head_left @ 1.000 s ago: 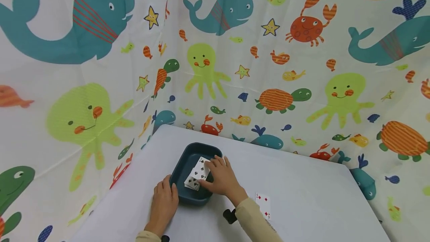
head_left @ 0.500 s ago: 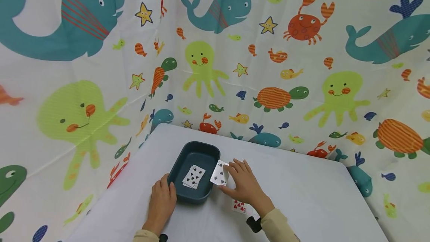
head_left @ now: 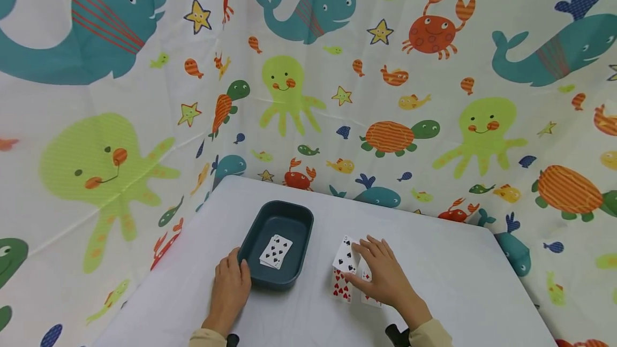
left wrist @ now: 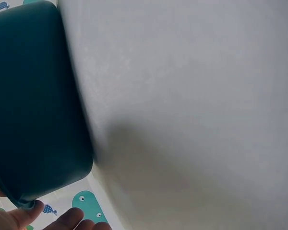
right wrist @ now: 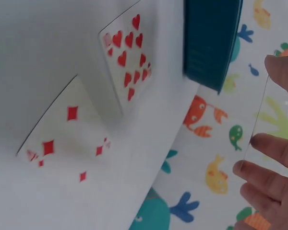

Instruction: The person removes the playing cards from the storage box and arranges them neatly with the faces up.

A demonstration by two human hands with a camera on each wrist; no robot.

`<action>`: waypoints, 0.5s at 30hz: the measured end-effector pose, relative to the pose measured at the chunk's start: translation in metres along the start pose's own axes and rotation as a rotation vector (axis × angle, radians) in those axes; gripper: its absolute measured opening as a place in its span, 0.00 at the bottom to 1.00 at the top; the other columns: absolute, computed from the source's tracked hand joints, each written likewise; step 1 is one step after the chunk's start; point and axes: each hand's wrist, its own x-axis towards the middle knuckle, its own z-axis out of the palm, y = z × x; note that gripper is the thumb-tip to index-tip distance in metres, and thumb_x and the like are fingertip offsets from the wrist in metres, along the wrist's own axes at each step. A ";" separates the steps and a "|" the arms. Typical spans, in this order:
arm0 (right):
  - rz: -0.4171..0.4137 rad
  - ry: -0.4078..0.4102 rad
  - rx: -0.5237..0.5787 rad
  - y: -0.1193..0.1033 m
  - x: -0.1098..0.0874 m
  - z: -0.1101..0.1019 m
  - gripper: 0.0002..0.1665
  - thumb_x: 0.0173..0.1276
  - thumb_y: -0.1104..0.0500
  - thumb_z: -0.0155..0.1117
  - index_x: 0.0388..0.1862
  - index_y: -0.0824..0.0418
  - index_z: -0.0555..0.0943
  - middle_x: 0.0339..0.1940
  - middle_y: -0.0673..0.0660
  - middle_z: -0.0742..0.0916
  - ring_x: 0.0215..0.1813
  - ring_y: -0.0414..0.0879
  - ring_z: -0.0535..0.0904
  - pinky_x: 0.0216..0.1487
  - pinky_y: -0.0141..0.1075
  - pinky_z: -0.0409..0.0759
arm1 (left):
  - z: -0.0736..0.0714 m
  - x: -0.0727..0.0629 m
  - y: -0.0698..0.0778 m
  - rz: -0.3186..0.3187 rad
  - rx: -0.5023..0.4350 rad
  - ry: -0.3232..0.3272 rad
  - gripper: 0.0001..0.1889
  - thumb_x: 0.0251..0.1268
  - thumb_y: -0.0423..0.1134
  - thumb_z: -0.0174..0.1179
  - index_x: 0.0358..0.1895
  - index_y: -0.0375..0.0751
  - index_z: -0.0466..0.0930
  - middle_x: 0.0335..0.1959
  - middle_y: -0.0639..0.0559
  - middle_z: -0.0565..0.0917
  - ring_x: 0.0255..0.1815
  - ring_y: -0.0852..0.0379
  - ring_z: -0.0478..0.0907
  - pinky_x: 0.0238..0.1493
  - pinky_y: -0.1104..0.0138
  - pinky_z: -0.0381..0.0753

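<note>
In the head view my left hand (head_left: 228,285) grips the near-left rim of a dark teal plastic tub (head_left: 301,261). A small stack of spade playing cards (head_left: 276,251) lies face up inside it. To the right of the tub, my right hand (head_left: 385,272) pinches a spade playing card (head_left: 346,255) by its edges between thumb and fingers. That card overlaps a hearts card (head_left: 341,287) in this view; in the right wrist view it shows as a thin edge. Partly behind my hand lies a diamonds card (head_left: 368,296). The right wrist view shows the hearts card (right wrist: 127,52) and diamonds card (right wrist: 67,134) side by side.
A white tabletop (head_left: 434,261) carries everything. Behind it and to the left hangs a white curtain (head_left: 328,68) printed with sea animals. Dark wrist camera mounts (head_left: 397,335) sit at both wrists.
My right hand has taken a spade card from the stack in the tub, out over the rim and rightward to above the hearts card. My left hand has stayed at the tub's rim.
</note>
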 end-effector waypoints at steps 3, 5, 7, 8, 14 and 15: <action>0.001 0.032 -0.005 0.009 -0.011 -0.004 0.42 0.59 0.36 0.75 0.68 0.56 0.78 0.68 0.59 0.81 0.76 0.58 0.67 0.76 0.62 0.55 | 0.000 0.000 0.000 -0.006 -0.001 -0.008 0.23 0.79 0.35 0.48 0.69 0.23 0.63 0.58 0.21 0.73 0.61 0.29 0.70 0.61 0.39 0.71; 0.012 0.038 -0.003 0.015 -0.018 -0.007 0.42 0.58 0.38 0.77 0.67 0.56 0.79 0.67 0.59 0.81 0.76 0.59 0.67 0.76 0.62 0.56 | 0.000 0.000 0.000 -0.004 -0.001 -0.008 0.23 0.79 0.35 0.48 0.69 0.23 0.63 0.58 0.21 0.73 0.61 0.28 0.70 0.61 0.39 0.71; 0.031 0.028 -0.004 0.021 -0.025 -0.010 0.42 0.57 0.39 0.78 0.67 0.56 0.79 0.67 0.59 0.81 0.76 0.59 0.67 0.76 0.62 0.56 | 0.000 0.000 0.000 -0.002 -0.003 -0.007 0.23 0.80 0.36 0.48 0.69 0.24 0.63 0.58 0.21 0.73 0.61 0.28 0.70 0.60 0.38 0.71; 0.045 0.019 -0.007 0.025 -0.029 -0.012 0.42 0.57 0.39 0.78 0.67 0.56 0.79 0.67 0.59 0.81 0.76 0.60 0.66 0.76 0.62 0.56 | 0.000 0.000 -0.001 -0.001 -0.003 -0.007 0.23 0.80 0.36 0.48 0.69 0.24 0.63 0.58 0.21 0.73 0.61 0.28 0.70 0.60 0.38 0.71; 0.122 -0.059 -0.017 0.044 -0.050 -0.018 0.42 0.57 0.39 0.79 0.67 0.55 0.79 0.69 0.59 0.80 0.76 0.61 0.66 0.75 0.63 0.58 | -0.001 -0.001 -0.002 -0.002 -0.006 -0.014 0.23 0.80 0.36 0.48 0.69 0.24 0.63 0.58 0.21 0.73 0.62 0.28 0.70 0.61 0.38 0.70; 0.134 -0.073 -0.018 0.048 -0.054 -0.018 0.43 0.56 0.39 0.79 0.67 0.54 0.79 0.69 0.59 0.80 0.76 0.61 0.66 0.74 0.63 0.59 | -0.001 -0.001 -0.001 -0.003 -0.006 -0.015 0.23 0.80 0.36 0.48 0.69 0.24 0.63 0.58 0.21 0.73 0.62 0.28 0.70 0.61 0.38 0.70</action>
